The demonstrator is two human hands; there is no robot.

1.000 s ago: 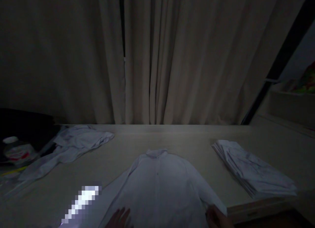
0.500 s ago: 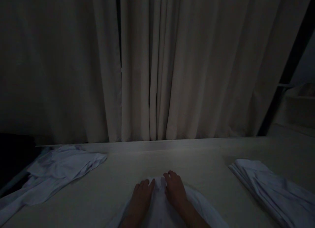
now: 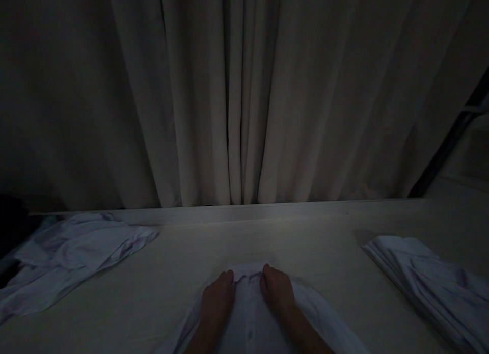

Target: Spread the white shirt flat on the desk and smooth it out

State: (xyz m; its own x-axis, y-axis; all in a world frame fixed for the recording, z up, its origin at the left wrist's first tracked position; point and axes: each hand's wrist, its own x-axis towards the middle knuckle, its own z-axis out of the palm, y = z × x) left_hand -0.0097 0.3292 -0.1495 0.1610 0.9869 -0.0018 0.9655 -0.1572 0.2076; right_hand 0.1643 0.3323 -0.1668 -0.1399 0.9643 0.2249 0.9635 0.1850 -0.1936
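A white buttoned shirt [image 3: 249, 313] lies spread on the pale surface in front of me, its collar end pointing away and its lower part cut off by the frame's bottom edge. My left hand [image 3: 219, 295] is closed on the left side of the collar. On the other side of it, my right hand [image 3: 278, 289] pinches the collar in the same way. Between the two hands the collar band stretches across, and a button shows on the placket below. The dim light hides finer detail of the fingertips.
To the left, a crumpled white garment [image 3: 87, 242] lies beside a dark bundle [image 3: 13, 226]. A stack of folded white cloth [image 3: 428, 282] rests at the right. Beige curtains [image 3: 248, 99] hang behind the far edge of the pale surface [image 3: 305, 237].
My fingers were spread over the collar and are now closed on its two sides. The collar is drawn wider between them. The view has shifted slightly.
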